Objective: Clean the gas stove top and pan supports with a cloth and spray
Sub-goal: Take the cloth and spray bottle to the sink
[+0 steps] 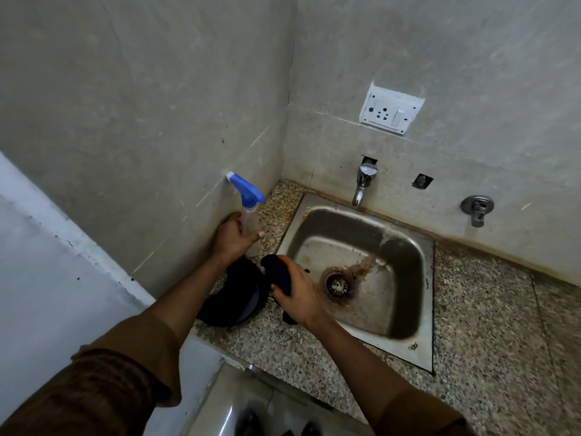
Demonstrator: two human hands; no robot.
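Observation:
A clear spray bottle (250, 215) with a blue trigger head stands in the counter's back left corner against the wall. My left hand (231, 237) grips its body. My right hand (298, 292) holds a dark blue cloth (278, 273), bunched up, over the sink's left rim. No gas stove or pan supports are in view.
A steel sink (405, 256) is set into the speckled granite counter (490, 313), with brown stains round its drain (338, 284). A tap (361, 184) sticks out of the wall above it. A dark round pan (239, 297) lies under my left forearm. A socket plate (391, 110) sits higher up.

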